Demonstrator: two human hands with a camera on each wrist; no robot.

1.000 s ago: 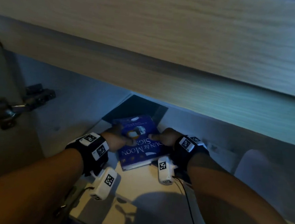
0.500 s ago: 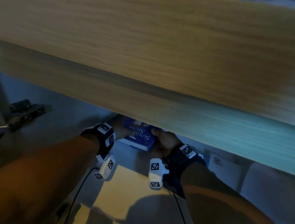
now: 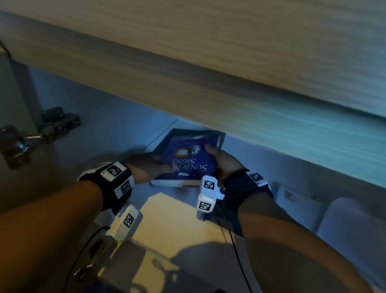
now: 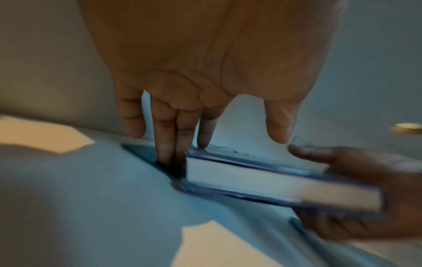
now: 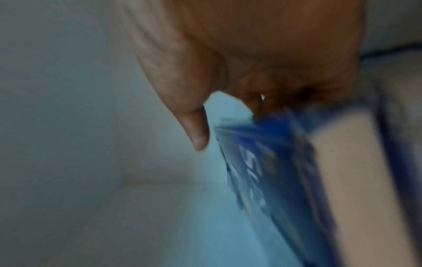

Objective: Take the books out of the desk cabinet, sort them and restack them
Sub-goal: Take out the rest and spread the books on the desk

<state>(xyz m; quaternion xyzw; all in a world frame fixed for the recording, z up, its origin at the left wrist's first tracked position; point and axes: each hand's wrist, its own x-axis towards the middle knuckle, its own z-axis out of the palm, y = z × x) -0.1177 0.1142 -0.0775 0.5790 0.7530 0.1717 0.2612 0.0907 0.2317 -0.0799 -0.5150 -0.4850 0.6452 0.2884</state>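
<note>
A blue book titled "Sun & Moon Signs" sits tilted inside the desk cabinet, on top of a dark book of which only the edges show. My right hand grips the blue book's right edge, thumb on the cover. In the left wrist view the right hand holds the blue book raised off the shelf. My left hand has straight fingers reaching down along the book's left edge, thumb above the cover. The right wrist view is blurred; my right hand clasps the blue cover.
The wooden desk edge overhangs the cabinet and hides its back. A metal door hinge sticks out at the left. The pale cabinet floor lies in front of the books. A white object stands at the right.
The blue book has shifted back over the dark book and its right side is lifted. My right hand went from resting on the cover to gripping the right edge.
</note>
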